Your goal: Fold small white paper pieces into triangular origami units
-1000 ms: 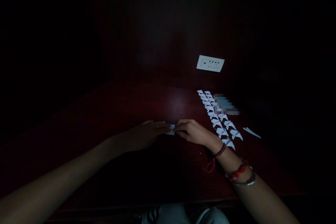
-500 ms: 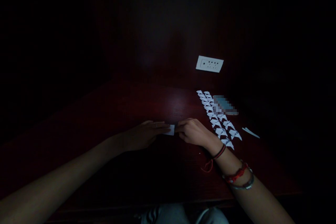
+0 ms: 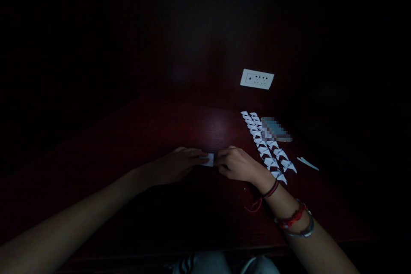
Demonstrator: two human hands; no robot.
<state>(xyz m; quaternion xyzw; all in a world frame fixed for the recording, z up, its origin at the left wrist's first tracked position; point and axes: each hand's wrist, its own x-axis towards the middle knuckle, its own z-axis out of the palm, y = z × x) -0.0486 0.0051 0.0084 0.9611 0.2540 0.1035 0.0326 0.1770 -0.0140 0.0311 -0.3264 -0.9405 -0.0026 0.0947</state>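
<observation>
A small folded piece of white paper (image 3: 209, 159) lies at the middle of the dark red table, between my two hands. My left hand (image 3: 178, 165), with a ring on one finger, reaches in from the left; its fingers are together and press on the left part of the paper. At the paper's right edge, my right hand (image 3: 236, 163) has its fingers curled and pinched together. The fingertips hide part of that edge. Right of my right hand, several folded white paper pieces (image 3: 264, 150) with pointed tips stand in two slanting rows.
Behind the rows lies a flat device with a blurred screen (image 3: 276, 129). Thin white strips (image 3: 307, 163) rest farther right. A white socket plate (image 3: 257, 79) is on the dark wall at the back. The table's front edge (image 3: 237, 248) runs above my legs.
My right hand and wrist have shifted very slightly, and the loose bracelet cord has swung a little. My left hand stays on the paper, which lies almost in the same place.
</observation>
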